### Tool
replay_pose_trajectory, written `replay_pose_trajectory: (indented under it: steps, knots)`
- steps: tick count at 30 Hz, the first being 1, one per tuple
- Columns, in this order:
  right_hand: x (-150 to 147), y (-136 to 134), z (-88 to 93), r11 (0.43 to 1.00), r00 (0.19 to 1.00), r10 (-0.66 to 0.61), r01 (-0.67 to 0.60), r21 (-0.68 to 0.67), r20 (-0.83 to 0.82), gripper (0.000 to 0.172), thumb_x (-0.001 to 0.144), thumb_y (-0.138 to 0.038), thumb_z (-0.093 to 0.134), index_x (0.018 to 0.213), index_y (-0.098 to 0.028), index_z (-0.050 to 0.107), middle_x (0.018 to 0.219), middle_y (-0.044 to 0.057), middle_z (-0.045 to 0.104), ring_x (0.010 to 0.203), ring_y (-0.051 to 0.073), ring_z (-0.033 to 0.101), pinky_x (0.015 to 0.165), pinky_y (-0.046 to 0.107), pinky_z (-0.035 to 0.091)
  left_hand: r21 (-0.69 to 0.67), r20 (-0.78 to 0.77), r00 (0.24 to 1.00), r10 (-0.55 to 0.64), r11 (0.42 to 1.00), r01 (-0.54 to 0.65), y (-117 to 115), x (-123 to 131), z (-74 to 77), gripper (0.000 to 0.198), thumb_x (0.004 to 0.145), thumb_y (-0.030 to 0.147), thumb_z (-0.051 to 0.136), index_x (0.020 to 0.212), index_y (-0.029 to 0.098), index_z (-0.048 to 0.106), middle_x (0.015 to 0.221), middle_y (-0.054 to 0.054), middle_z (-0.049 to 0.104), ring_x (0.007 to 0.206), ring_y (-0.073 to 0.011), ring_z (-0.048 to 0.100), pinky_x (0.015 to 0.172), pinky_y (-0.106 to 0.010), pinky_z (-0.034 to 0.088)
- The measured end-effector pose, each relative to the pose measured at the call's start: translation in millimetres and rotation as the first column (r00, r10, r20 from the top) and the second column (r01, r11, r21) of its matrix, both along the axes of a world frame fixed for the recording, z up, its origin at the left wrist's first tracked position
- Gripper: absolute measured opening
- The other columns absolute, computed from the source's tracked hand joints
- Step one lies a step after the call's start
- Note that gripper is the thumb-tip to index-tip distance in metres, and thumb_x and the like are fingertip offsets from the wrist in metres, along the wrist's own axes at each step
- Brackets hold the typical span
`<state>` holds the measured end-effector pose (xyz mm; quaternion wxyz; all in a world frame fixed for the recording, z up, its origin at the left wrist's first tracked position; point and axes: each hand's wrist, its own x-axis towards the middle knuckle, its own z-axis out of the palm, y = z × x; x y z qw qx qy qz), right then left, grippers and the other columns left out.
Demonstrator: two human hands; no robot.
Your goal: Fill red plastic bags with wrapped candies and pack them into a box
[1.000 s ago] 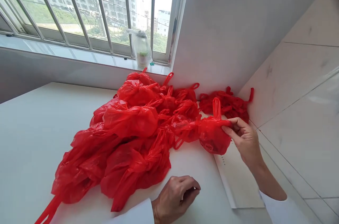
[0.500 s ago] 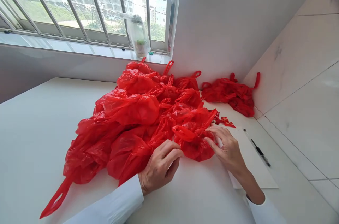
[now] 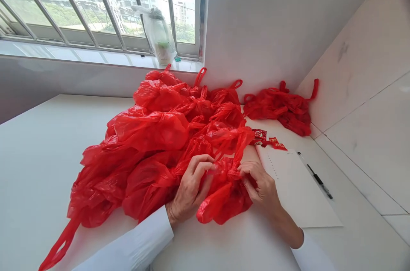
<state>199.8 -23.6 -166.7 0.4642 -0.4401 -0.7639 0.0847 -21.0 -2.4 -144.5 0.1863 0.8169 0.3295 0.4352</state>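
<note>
A small red plastic bag [image 3: 229,207], gathered at a twisted neck, rests on the table between my two hands. My right hand [image 3: 261,185] pinches its right side near the neck with thumb and fingers. On the left, my left hand [image 3: 192,187] is curled with its fingertips closed on the bag's film; the thumb is partly hidden. One handle loop of this bag hangs toward me. Directly behind and to the left lies a heap of red plastic bags [image 3: 153,130], several of them knotted and filled with something I cannot make out.
More crumpled red bags [image 3: 278,108] lie in the back corner. Small red packets [image 3: 259,135] sit above a white notepad [image 3: 297,189], with a black pen [image 3: 317,179] to its right. A wrapped jar [image 3: 163,42] stands on the sill by the barred window. White table [image 3: 28,155].
The small bag has come nearer to me and turned, so its loop now points forward-left at the front. My right hand moved left and down with it; the view shifted slightly.
</note>
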Motion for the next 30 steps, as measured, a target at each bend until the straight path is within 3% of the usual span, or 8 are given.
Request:
replay_pose_trajectory:
  steps: [5,7,11,13,22,24,27,30]
  knots:
    - [-10.5,-5.0,-1.3,0.984,0.989,-0.08,0.059,-0.169,-0.122,0.015,0.089,-0.01,0.046,0.09,-0.024,0.053,0.087,0.002,0.064,0.081,0.016,0.061,0.073,0.027,0.049,-0.061,-0.188,0.964,-0.187,0.982,0.179,-4.7,5.0,-0.3,0.041,0.084,0.019,0.062,0.123,0.022,0.048,0.125,-0.008,0.056,0.122,-0.0247,0.044,0.104,-0.043,0.04]
    - [-10.9,-5.4,-0.6,0.974,0.983,-0.117,0.085,-0.209,-0.142,0.012,0.089,-0.013,0.047,0.089,-0.023,0.053,0.086,0.002,0.064,0.08,0.016,0.062,0.072,0.027,0.05,-0.162,-0.192,0.97,-0.148,0.98,0.117,-3.2,5.9,-3.7,0.044,0.083,0.018,0.063,0.124,0.02,0.048,0.119,-0.008,0.059,0.113,-0.0238,0.049,0.098,-0.042,0.044]
    - [-6.5,-4.7,1.7,0.97,0.981,-0.148,0.119,-0.213,-0.127,0.011,0.089,-0.015,0.047,0.086,-0.023,0.053,0.084,0.002,0.065,0.079,0.016,0.063,0.072,0.027,0.049,-0.248,-0.151,0.986,-0.071,0.968,0.032,4.3,3.2,-2.2,0.009,0.09,0.018,0.053,0.092,0.021,0.061,0.09,-0.002,0.061,0.085,-0.0178,0.053,0.078,-0.032,0.047]
    - [-3.7,-4.4,3.3,0.969,0.983,-0.152,0.128,-0.211,-0.104,0.012,0.088,-0.014,0.046,0.084,-0.023,0.053,0.083,0.001,0.065,0.08,0.016,0.063,0.072,0.026,0.048,-0.295,-0.102,0.994,-0.023,0.956,-0.008,8.5,1.0,3.9,0.015,0.092,0.019,0.049,0.082,0.019,0.06,0.081,-0.001,0.058,0.075,-0.0148,0.052,0.07,-0.027,0.045]
    - [1.4,-5.0,9.7,0.976,0.989,-0.143,0.134,-0.171,-0.045,0.016,0.078,-0.008,0.044,0.077,-0.023,0.05,0.072,0.0,0.06,0.063,0.015,0.055,0.059,0.027,0.044,-0.489,0.012,1.0,0.023,0.872,-0.014,10.5,-2.5,29.4,0.016,0.092,0.026,0.047,0.08,0.018,0.054,0.078,0.001,0.058,0.072,-0.0137,0.054,0.068,-0.026,0.044]
    - [-1.4,-4.6,13.7,0.987,0.994,-0.11,0.109,-0.119,0.0,0.01,0.08,-0.013,0.049,0.084,-0.022,0.052,0.08,0.002,0.062,0.073,0.018,0.058,0.067,0.031,0.048,-0.478,-0.006,1.0,-0.007,0.878,0.003,7.0,-2.4,36.0,0.004,0.087,0.019,0.052,0.089,0.019,0.055,0.089,-0.001,0.059,0.081,-0.0158,0.055,0.075,-0.029,0.045]
    - [-11.9,-3.5,20.0,0.994,0.991,-0.104,0.107,-0.037,0.09,0.019,0.084,-0.025,0.057,0.103,-0.022,0.055,0.101,0.007,0.062,0.095,0.024,0.056,0.083,0.04,0.048,-0.354,-0.109,0.986,-0.125,0.932,0.079,2.5,-0.3,41.9,0.025,0.083,0.014,0.057,0.106,0.022,0.055,0.11,-0.004,0.057,0.102,-0.0204,0.052,0.091,-0.035,0.044]
    - [-25.1,-1.8,21.6,0.99,0.976,-0.116,0.128,-0.052,0.186,0.022,0.086,-0.025,0.058,0.108,-0.022,0.057,0.106,0.008,0.062,0.098,0.025,0.053,0.085,0.042,0.048,-0.206,-0.325,0.932,-0.158,0.974,0.093,1.6,4.4,38.9,0.026,0.086,0.012,0.053,0.109,0.023,0.054,0.111,-0.004,0.057,0.105,-0.0211,0.049,0.093,-0.036,0.043]
